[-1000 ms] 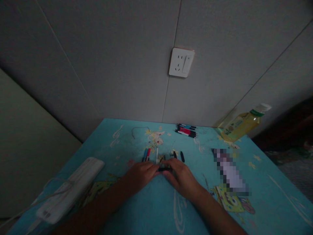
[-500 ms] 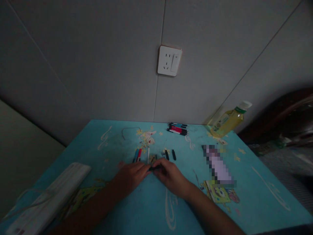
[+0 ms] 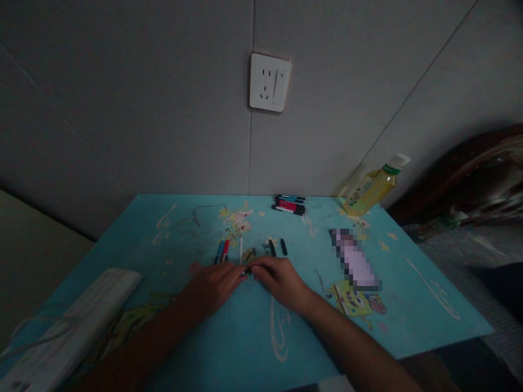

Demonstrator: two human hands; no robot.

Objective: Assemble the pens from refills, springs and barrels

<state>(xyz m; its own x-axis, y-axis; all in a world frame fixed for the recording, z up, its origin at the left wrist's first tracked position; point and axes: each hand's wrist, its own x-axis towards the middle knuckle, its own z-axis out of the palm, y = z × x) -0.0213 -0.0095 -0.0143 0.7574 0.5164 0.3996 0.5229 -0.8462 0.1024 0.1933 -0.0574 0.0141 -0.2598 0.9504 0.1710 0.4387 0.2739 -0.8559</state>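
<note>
Near the middle of the table, the fingers of my left hand [image 3: 216,282] and my right hand [image 3: 281,280] meet, both closed in a pinch. Between the fingertips is a small dark pen part [image 3: 247,270], mostly covered by the fingers, so its exact shape cannot be made out. Just beyond my left hand lie blue and red pen barrels [image 3: 223,250]. A thin pale stick [image 3: 241,250] lies behind the fingertips, beside some small pieces [image 3: 249,253]. Past my right hand are two short black pieces, a left one [image 3: 272,248] and a right one [image 3: 284,246].
Several pens [image 3: 289,206] lie in a row by the wall. A bottle of yellow liquid [image 3: 373,188] stands at the back right, with a blurred-out phone-like object [image 3: 355,261] nearer. A white power strip [image 3: 81,321] with a cable lies at the left.
The camera view has shifted slightly, so the scene sits further left and higher. My hands stay pinched on the dark pen part, with fingertips a little closer together and less of it showing.
</note>
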